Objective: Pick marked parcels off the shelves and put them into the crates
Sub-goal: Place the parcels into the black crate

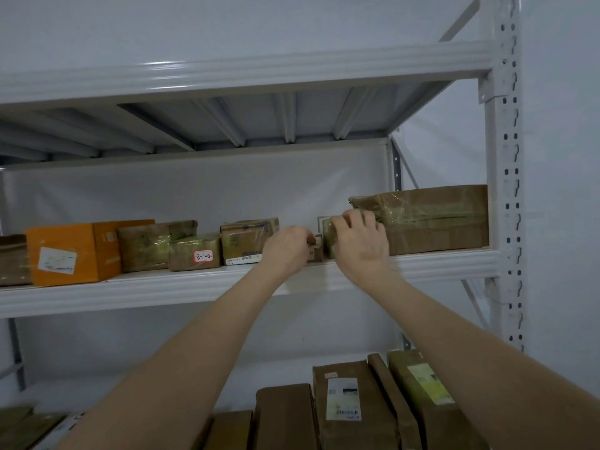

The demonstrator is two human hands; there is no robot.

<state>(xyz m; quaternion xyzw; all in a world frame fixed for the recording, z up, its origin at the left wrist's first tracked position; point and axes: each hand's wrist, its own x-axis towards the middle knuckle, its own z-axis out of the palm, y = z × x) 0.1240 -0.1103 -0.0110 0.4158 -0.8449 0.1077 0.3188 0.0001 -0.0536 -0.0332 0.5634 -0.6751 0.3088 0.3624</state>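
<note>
Evidently the pick was under way: at the front edge of the shelf (162,287), toward its right end, the left hand (287,251) pinched a small brown parcel (315,251). The right hand (360,243) curled over a taller taped parcel (327,233) touching it. Next, probably, came lifting clear toward a crate, none visible. Any mark was hidden.

Before you, white steel shelf (162,289) holding: orange box (69,253), labelled parcel (194,253), taped parcel (248,240), small box (315,254), taped packet (327,237), large carton (435,219) at right end.
</note>
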